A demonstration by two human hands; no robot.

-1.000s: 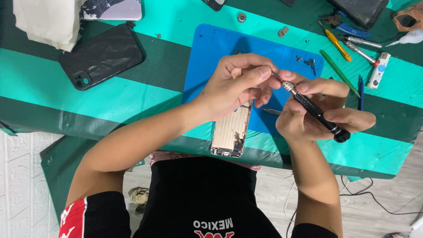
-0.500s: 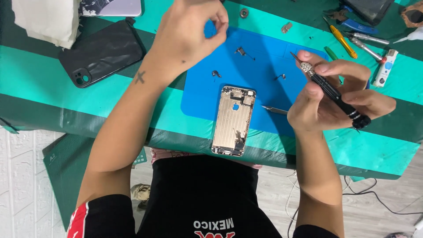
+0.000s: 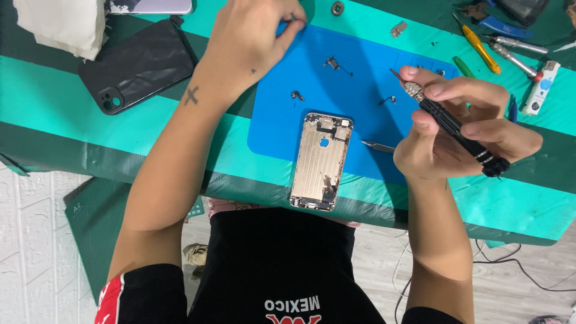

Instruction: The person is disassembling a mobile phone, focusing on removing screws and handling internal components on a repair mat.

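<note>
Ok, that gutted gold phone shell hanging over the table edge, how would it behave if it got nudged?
The gutted gold phone shell looks thin and hollow, so probably light and easily slid. Its lower end overhangs the table edge, so a nudge might tip it off. Neither hand touches it.

Black shirt (image 3: 282,264), red-trimmed sleeve (image 3: 111,297), cross tattoo (image 3: 191,95)

One head-worn camera looks steeply down from close above the desk (image 3: 72,120). The person's torso fills the near edge, the blue mat (image 3: 360,60) lies centre, and tools spread toward the far right.
</note>
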